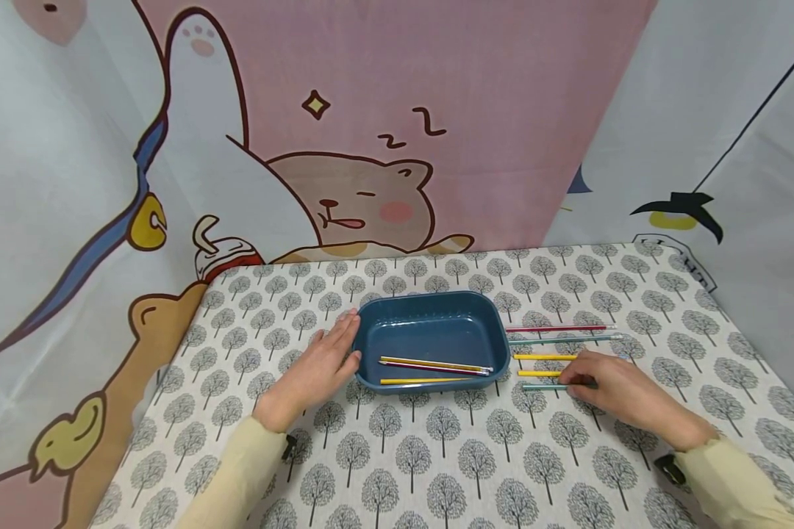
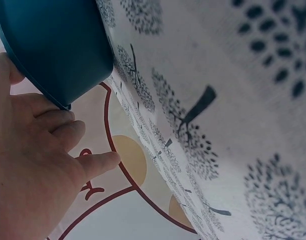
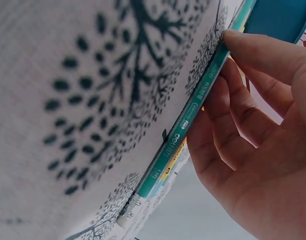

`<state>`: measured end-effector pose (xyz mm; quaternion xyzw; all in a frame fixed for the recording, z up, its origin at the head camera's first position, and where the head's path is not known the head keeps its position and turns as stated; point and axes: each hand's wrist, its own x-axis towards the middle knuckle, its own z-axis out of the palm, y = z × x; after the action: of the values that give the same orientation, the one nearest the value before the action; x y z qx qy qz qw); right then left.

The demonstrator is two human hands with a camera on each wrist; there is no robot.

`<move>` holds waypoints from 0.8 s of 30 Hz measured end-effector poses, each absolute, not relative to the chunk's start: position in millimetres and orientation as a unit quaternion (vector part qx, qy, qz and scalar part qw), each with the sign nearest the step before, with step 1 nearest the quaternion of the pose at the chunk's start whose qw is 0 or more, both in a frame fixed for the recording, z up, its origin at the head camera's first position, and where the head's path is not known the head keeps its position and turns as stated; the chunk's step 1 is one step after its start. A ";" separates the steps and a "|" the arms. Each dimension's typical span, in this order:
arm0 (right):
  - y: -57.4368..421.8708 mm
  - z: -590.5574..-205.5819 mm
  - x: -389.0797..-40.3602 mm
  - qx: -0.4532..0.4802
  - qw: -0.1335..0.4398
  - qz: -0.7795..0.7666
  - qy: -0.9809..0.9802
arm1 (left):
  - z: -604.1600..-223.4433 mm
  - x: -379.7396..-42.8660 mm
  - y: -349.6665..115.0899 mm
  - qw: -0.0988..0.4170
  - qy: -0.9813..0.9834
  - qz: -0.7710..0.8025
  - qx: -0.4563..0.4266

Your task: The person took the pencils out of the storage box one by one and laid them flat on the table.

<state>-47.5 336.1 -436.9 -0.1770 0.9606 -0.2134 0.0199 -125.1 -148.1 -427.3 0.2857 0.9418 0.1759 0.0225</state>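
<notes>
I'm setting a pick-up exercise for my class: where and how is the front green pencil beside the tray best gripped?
Probably pinch the green pencil mid-shaft, coming from above on the near side: it lies long and thin along the cloth, with a yellow pencil just beyond it.

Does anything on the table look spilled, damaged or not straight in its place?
Nothing looks spilled or damaged. Slightly askew: inside the dark-blue rectangular tray, a slim yellow pencil and a slim dark-red pencil lie at an angle to the lower yellow pencil, which looks untidy.
</notes>
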 end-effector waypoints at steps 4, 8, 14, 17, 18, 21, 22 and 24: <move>335.2 -436.3 -47.9 -0.175 0.021 -0.214 0.961 | -427.6 -124.7 -148.8 0.026 0.943 0.175 0.282; 334.0 -434.8 -47.7 -0.166 0.031 -0.209 0.963 | -425.9 -124.4 -148.2 0.031 0.943 0.174 0.283; 333.8 -429.5 -44.1 -0.157 0.024 -0.206 0.966 | -423.1 -123.0 -147.1 0.032 0.944 0.170 0.280; 333.6 -424.6 -41.5 -0.154 0.015 -0.211 0.965 | -421.6 -121.6 -146.1 0.031 0.946 0.165 0.277; 333.3 -422.5 -40.7 -0.154 0.012 -0.213 0.965 | -420.8 -121.0 -145.5 0.030 0.946 0.165 0.276; 330.8 -416.1 -38.9 -0.154 -0.001 -0.224 0.962 | -418.7 -119.0 -143.2 0.027 0.947 0.161 0.278; 329.2 -413.9 -38.5 -0.154 -0.006 -0.226 0.962 | -418.4 -118.3 -142.3 0.026 0.947 0.156 0.280; 325.0 -409.9 -38.2 -0.158 -0.019 -0.232 0.960 | -418.2 -116.8 -141.0 0.026 0.948 0.148 0.281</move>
<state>-38.2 325.0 -409.9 -0.1575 0.9596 -0.2322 -0.0190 -116.8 -141.0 -418.2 0.2810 0.9478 0.1483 0.0264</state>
